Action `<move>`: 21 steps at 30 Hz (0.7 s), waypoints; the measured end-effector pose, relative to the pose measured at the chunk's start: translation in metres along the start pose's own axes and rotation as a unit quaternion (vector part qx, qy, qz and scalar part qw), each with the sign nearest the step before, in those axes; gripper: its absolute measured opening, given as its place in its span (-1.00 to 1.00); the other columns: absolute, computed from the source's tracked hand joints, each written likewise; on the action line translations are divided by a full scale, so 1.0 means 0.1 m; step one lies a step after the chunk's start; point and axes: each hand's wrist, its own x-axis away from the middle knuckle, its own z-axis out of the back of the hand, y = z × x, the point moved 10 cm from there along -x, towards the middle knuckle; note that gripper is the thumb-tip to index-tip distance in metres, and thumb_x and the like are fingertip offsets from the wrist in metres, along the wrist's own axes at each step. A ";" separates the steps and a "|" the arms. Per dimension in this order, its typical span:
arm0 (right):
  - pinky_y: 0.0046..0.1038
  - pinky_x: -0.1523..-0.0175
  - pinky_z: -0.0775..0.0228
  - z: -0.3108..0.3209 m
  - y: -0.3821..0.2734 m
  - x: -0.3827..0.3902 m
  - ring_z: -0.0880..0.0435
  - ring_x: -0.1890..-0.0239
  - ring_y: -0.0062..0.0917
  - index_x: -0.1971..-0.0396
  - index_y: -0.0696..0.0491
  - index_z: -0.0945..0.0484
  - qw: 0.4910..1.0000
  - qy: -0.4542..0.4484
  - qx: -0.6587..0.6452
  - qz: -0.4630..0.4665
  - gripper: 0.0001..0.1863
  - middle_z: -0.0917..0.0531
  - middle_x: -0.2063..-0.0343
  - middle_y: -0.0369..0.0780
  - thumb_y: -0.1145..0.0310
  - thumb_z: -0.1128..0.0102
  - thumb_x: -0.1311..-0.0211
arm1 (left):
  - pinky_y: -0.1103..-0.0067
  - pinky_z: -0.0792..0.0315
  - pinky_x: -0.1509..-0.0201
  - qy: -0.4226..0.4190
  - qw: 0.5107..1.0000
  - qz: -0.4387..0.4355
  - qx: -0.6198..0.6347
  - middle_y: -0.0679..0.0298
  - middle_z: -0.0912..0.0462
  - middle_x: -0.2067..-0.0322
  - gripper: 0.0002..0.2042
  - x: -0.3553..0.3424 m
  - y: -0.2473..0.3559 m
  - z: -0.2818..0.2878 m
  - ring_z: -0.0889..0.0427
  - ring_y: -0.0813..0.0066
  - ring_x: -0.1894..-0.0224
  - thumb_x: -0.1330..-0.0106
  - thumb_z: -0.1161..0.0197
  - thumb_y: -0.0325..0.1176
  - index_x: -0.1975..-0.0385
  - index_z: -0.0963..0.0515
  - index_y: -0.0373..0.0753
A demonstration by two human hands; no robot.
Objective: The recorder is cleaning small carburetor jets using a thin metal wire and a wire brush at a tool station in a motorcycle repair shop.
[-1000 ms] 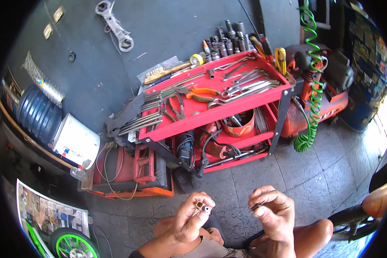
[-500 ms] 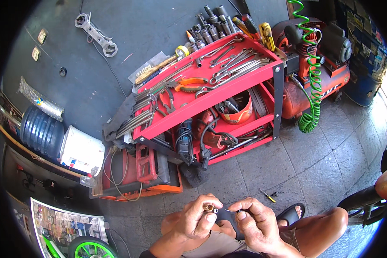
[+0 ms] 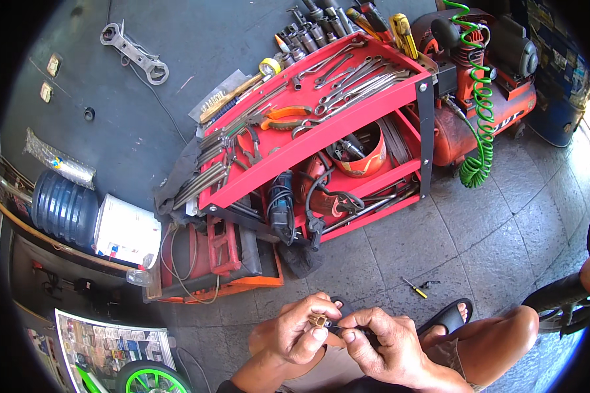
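Note:
Low in the view, in front of my knees, my left hand point(image 3: 297, 333) pinches a small brass-coloured metal fitting point(image 3: 318, 320) between thumb and fingers. A small pale round end of the fitting faces right. My right hand point(image 3: 388, 346) is closed, thumb against forefinger, on a thin dark rod-like piece point(image 3: 334, 325). Its tip reaches the fitting's right end; whether it is inside or only touching, I cannot tell. Part of the rod-like piece is hidden by my right fingers.
Beyond my hands stands a red tool cart point(image 3: 321, 141) with wrenches, pliers and power tools. A red air compressor point(image 3: 485, 124) with a green coiled hose point(image 3: 482, 131) is at the right. On the tiled floor lies a yellow-handled screwdriver point(image 3: 414, 288). A green wheel point(image 3: 152, 380) shows at lower left.
My right hand has moved left toward my left hand, bringing the thin dark piece up to the brass fitting. The head view has shifted slightly.

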 end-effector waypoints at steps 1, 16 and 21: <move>-0.58 0.55 -0.42 0.01 0.00 -0.01 -0.61 0.65 -0.65 0.28 0.12 -0.51 1.000 0.009 0.006 0.004 -0.90 -0.64 0.58 -0.26 0.45 -0.21 -0.26 | 0.40 -0.48 0.18 0.001 1.000 -0.001 0.002 0.09 -0.51 0.48 -0.76 -0.01 0.01 0.00 -0.45 0.39 0.46 -0.22 -0.04 -0.35 0.31 -0.47 -0.45; -0.59 0.64 -0.29 0.02 0.05 0.02 -0.48 0.76 -0.74 0.32 0.13 -0.53 0.998 0.018 -0.046 0.041 -0.91 -0.49 0.78 -0.35 0.45 -0.20 -0.26 | 0.39 -0.47 0.14 -0.021 1.000 -0.002 -0.001 0.12 -0.39 0.56 -0.70 -0.03 0.02 -0.09 -0.35 0.42 0.54 -0.33 0.05 -0.22 0.38 -0.41 -0.41; -0.60 0.63 -0.29 0.01 0.00 0.02 -0.47 0.75 -0.75 0.31 0.14 -0.54 0.999 0.000 -0.045 0.010 -0.92 -0.49 0.78 -0.35 0.45 -0.19 -0.27 | 0.38 -0.47 0.11 -0.035 0.999 -0.004 0.009 0.12 -0.38 0.56 -0.70 -0.04 0.02 -0.13 -0.33 0.43 0.54 -0.33 0.05 -0.22 0.37 -0.41 -0.41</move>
